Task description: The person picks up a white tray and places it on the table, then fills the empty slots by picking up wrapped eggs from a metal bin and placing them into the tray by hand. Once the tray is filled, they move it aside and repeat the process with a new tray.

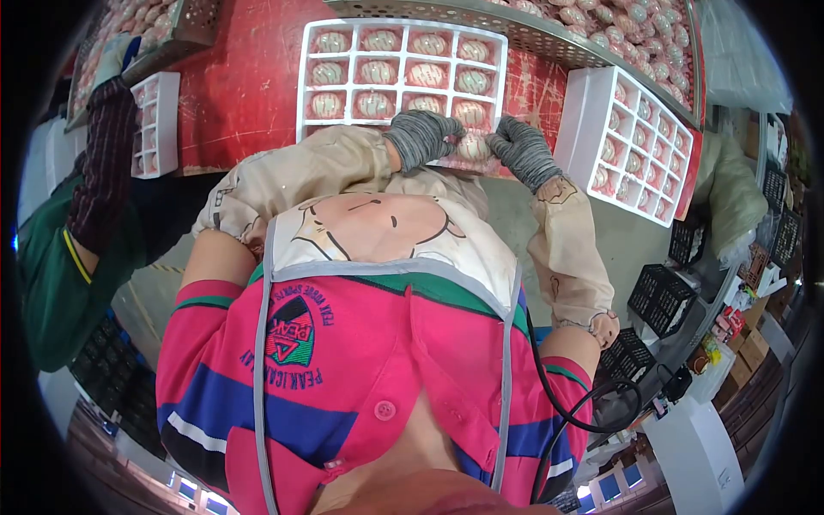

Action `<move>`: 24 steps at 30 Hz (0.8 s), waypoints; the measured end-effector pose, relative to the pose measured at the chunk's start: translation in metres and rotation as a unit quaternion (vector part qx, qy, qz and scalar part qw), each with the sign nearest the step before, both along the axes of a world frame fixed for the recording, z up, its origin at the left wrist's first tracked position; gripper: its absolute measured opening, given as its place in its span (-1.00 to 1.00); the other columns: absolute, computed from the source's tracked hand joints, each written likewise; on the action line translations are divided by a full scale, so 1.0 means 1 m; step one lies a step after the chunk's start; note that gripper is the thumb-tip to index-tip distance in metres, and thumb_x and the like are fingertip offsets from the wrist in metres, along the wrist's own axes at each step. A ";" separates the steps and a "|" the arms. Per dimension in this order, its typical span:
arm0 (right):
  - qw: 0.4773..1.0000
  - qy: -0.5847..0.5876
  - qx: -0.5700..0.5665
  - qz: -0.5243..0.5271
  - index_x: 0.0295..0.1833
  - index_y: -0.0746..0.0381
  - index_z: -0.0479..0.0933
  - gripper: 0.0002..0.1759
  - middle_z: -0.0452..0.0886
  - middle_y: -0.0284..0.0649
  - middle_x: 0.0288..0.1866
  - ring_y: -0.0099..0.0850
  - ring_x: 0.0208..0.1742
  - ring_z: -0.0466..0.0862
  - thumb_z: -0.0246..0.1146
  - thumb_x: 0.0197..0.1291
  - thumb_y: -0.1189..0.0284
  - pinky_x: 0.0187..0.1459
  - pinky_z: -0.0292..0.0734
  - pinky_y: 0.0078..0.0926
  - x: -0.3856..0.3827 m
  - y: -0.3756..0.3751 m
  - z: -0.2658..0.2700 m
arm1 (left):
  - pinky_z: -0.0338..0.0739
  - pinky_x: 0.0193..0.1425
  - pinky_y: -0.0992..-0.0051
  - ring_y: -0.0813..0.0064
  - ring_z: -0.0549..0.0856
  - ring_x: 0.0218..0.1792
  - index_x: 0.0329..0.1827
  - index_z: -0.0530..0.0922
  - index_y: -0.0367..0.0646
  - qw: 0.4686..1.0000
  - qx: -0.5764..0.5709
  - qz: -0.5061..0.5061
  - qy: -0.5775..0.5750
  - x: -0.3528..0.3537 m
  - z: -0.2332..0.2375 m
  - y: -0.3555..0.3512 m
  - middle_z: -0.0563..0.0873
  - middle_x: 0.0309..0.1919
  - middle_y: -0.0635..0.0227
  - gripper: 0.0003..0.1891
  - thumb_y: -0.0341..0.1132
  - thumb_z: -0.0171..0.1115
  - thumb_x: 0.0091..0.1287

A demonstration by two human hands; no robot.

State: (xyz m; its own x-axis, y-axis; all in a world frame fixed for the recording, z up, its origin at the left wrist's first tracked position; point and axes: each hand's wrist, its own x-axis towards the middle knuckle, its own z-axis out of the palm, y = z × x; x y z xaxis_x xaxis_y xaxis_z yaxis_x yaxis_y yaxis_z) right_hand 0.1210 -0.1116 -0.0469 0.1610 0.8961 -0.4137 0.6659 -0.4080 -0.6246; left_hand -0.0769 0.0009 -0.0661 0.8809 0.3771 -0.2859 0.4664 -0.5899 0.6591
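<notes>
A white compartment tray (302,81) lies on the red table, its cells filled with pale, striped round pieces in clear wrap. At its near right corner is a wrapped striped round piece (473,148), between my two hands. My left hand (423,139), in a grey knit glove, has its fingers curled against the left side of that piece. From the right, my right hand (521,151), gloved alike, pinches at its other edge near the tray's corner. The near row of the tray is partly hidden by my left hand and sleeve.
Another white compartment tray (582,120) with wrapped pieces stands tilted at the right. A perforated metal bin (549,41) heaped with pieces is at the back. On the left, a co-worker's gloved hand (116,60) is near a metal bin and a smaller-looking white tray (169,129).
</notes>
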 end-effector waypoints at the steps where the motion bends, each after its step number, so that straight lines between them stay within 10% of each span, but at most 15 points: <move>1: 1.000 -0.001 -0.009 0.000 -0.23 0.29 0.48 -0.70 0.59 0.00 -0.37 -0.08 -0.25 0.62 0.27 0.09 0.26 -0.18 0.49 -0.18 -0.001 0.000 0.004 | 0.55 -0.12 0.28 0.21 0.69 -0.22 -0.05 0.61 0.04 1.000 0.001 -0.006 0.014 0.000 0.001 0.000 0.71 -0.24 0.24 -0.70 -0.10 0.18 0.20; 4: 0.992 -0.060 0.106 -0.001 -0.11 0.25 0.47 -0.61 0.61 -0.01 -0.34 -0.11 -0.24 0.63 0.27 0.11 0.17 -0.18 0.51 -0.20 -0.009 -0.007 0.023 | 0.55 -0.13 0.28 0.22 0.70 -0.24 -0.06 0.62 0.04 1.000 0.003 -0.012 0.002 -0.003 -0.003 0.001 0.72 -0.25 0.25 -0.69 -0.08 0.18 0.20; 12: 0.963 -0.206 -0.030 0.174 0.03 0.11 0.48 -0.49 0.64 -0.13 -0.42 -0.17 -0.37 0.67 0.19 0.13 -0.03 -0.36 0.50 -0.20 -0.026 -0.014 0.011 | 0.54 -0.36 0.16 0.17 0.70 -0.44 -0.30 0.63 -0.07 0.981 0.133 -0.138 0.024 0.015 0.003 -0.001 0.70 -0.48 0.17 -0.78 -0.15 0.16 0.15; 24: 0.914 -0.261 -0.111 0.288 0.06 0.26 0.39 -0.65 0.66 -0.03 -0.41 -0.15 -0.37 0.70 0.07 0.22 0.31 -0.43 0.50 -0.06 -0.031 0.003 0.009 | 0.56 -0.39 0.15 0.18 0.72 -0.45 -0.37 0.65 -0.09 0.974 0.144 -0.150 0.092 0.027 0.013 -0.007 0.70 -0.51 0.14 -0.77 -0.19 0.08 0.23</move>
State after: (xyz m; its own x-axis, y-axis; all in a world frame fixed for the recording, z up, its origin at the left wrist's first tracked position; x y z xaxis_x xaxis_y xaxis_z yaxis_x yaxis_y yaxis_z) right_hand 0.0902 -0.1088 -0.0379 -0.0839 0.7973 -0.5977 0.9942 0.0266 -0.1040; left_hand -0.0497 -0.0065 -0.0527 0.9075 0.1979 -0.3706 0.3390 -0.8659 0.3678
